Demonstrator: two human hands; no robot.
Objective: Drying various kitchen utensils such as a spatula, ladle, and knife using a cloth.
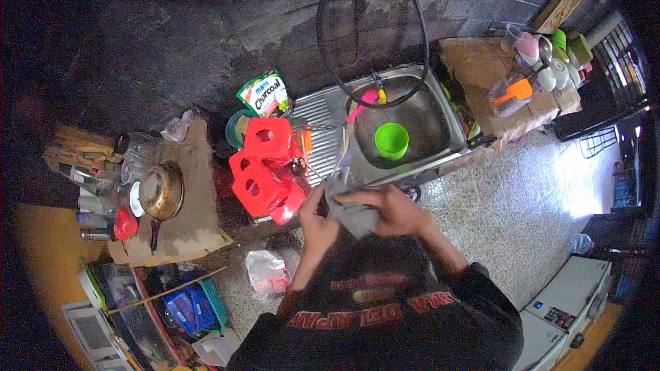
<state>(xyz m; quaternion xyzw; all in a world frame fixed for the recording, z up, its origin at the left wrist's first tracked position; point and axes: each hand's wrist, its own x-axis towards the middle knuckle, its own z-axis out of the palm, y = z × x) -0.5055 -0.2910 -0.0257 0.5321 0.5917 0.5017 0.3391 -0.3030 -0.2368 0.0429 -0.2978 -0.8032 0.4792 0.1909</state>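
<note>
My left hand (318, 219) and my right hand (399, 210) are close together before my chest, at the sink's front edge. Between them is a greyish, thin, crumpled thing (356, 214), perhaps a cloth or plastic bag; blur hides its kind. Both hands grip it. Left of my left hand, red plastic containers with round holes (268, 139) are heaped over the ribbed drainboard (327, 139). A green bowl (391, 140) stands in the steel sink basin (433, 134). A pink-handled utensil (363, 104) lies by the basin's rim.
A black hose (319, 26) loops above the sink. Behind the red containers stands a charcoal dishwashing liquid pouch (265, 94). A pan (161, 191) rests on the left cardboard-covered surface. Cups (554, 76) and an orange scoop-like utensil (515, 90) are at right.
</note>
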